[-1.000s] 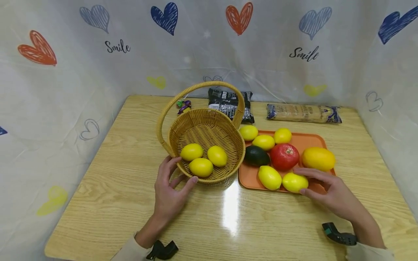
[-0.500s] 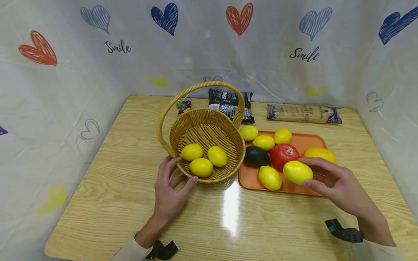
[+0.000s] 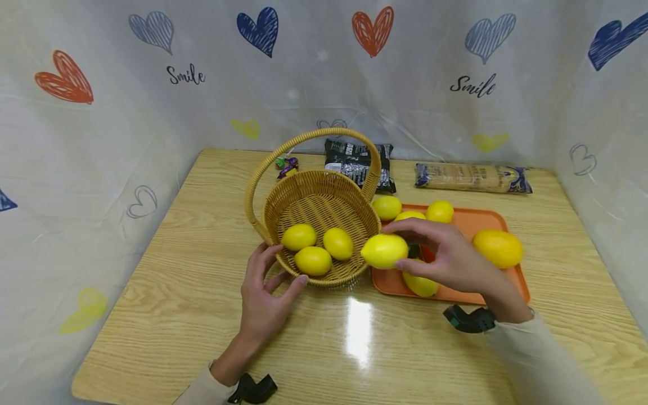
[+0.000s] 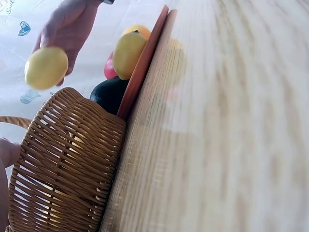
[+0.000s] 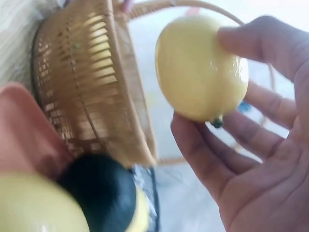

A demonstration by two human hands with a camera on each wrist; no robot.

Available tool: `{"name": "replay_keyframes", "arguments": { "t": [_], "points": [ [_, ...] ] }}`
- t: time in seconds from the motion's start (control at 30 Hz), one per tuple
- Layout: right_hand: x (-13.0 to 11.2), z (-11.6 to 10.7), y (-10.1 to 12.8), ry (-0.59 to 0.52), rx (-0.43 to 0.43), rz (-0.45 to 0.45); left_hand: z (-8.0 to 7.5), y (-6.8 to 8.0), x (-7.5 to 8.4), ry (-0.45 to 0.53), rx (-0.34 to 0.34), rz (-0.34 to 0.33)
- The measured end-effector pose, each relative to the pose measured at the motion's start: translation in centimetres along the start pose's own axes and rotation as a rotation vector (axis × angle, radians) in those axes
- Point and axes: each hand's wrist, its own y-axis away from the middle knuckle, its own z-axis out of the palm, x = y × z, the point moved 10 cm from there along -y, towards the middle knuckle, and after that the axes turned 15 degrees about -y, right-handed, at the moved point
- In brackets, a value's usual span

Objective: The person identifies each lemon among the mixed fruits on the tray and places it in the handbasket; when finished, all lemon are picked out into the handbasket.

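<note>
My right hand pinches a lemon between thumb and fingertips, raised beside the right rim of a round wicker basket. The right wrist view shows this lemon clear of the basket, its green stem end facing the palm. Three lemons, such as this front one, lie inside the basket. At the basket's near left side, my left hand grips the rim with fingers and thumb. To the right is an orange tray; my right hand partly hides its fruit, including a dark green avocado.
More lemons lie on and by the tray, including one at the back. A yellow oval fruit lies at its right. Behind stand a black packet, a long noodle-like packet and small wrapped candies. The basket's tall handle arches upward.
My right hand has lifted a lemon from the tray's front and carried it left to the basket's right rim. The left hand has stayed at the basket.
</note>
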Motion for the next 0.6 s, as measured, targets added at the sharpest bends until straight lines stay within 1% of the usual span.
{"name": "replay_keyframes", "arguments": {
  "t": [0.1, 0.2, 0.3, 0.4, 0.5, 0.6],
  "points": [
    [0.3, 1.4, -1.7, 0.093, -0.017, -0.004, 0.0, 0.0, 0.0, 0.001, 0.0, 0.004],
    [0.5, 3.0, -3.1, 0.153, -0.049, -0.003, 0.0, 0.0, 0.1, 0.004, 0.002, 0.007],
    [0.5, 4.6, -4.3, 0.214, -0.097, 0.001, 0.1, 0.0, 0.1, 0.007, 0.001, 0.004],
    [0.5, 6.1, -5.3, 0.272, -0.158, 0.024, 0.0, -0.1, 0.2, 0.004, -0.004, 0.001],
    [0.7, 7.7, -6.1, 0.309, -0.229, 0.055, 0.0, -0.1, 0.2, -0.004, -0.006, 0.005],
    [1.1, 9.0, -6.5, 0.298, -0.284, 0.101, 0.0, 0.0, 0.3, -0.007, -0.005, 0.01]
  ]
}}
